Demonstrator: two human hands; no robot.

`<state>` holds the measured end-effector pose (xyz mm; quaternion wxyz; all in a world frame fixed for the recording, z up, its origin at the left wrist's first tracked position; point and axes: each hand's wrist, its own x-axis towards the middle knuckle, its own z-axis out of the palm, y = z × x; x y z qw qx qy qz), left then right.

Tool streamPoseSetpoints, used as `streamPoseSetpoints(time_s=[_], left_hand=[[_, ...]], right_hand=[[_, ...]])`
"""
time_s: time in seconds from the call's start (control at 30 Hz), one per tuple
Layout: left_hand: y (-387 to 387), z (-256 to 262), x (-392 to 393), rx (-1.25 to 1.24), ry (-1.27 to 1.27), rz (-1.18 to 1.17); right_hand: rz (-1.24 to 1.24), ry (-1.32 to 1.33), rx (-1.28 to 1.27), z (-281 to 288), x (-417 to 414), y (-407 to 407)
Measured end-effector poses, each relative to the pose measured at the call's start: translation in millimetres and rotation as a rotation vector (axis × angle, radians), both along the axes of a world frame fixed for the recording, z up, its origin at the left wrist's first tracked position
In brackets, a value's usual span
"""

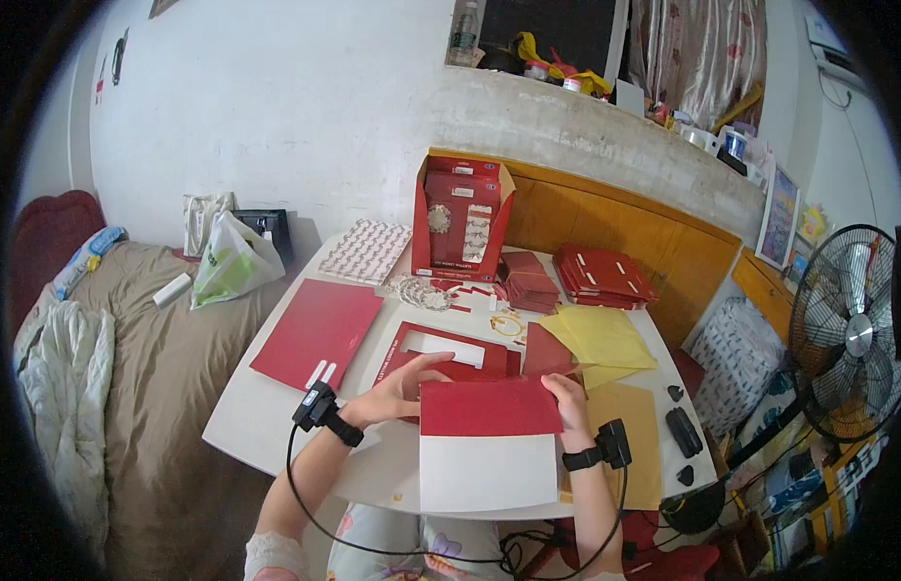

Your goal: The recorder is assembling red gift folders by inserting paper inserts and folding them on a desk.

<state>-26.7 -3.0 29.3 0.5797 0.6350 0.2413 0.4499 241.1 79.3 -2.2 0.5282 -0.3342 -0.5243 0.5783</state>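
My right hand grips the right edge of a red and white card sheet, its thumb on the red part. The sheet overhangs the near edge of the white table. At the sheet's upper left, my left hand has its fingers curved and apart; whether it touches the sheet is unclear. Behind both hands lies a red printed card piece with a white cut-out area. A large red card sheet with two white slots is at the left. Both wrists wear black strapped devices with cables.
Behind stand a red display box, stacked red folders, banded red cards and a patterned sheet. Yellow sheets and a tan sheet lie right, near small black items. A fan stands beyond the table.
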Motion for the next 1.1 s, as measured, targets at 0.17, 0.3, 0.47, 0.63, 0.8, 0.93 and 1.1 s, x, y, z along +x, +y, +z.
streamPoseSetpoints(time_s=[0.17, 0.3, 0.47, 0.63, 0.8, 0.93, 1.1], left_hand=[[-3, 3, 2, -0.015, 0.144, 0.333], [-1, 1, -1, -0.114, 0.212, 0.578], [5, -5, 4, -0.092, 0.004, 0.739], [11, -12, -5, -0.247, -0.147, 0.680], [7, -10, -8, -0.318, -0.402, 0.484], [3, -7, -11, -0.376, -0.513, 0.192], [12, -44, -13, -0.482, -0.218, 0.236]], right_hand=[[-0.007, 0.015, -0.126, 9, -5, -14], [0.296, 0.079, -0.203, 11, -3, -15], [0.414, -0.218, 0.163, 10, -11, -28], [0.561, -0.401, 0.124, 16, -5, -32], [0.482, -0.428, 0.160, 20, -9, -37], [0.493, -0.395, 0.136, 19, -6, -36], [0.524, -0.417, 0.182, 16, -8, -36]])
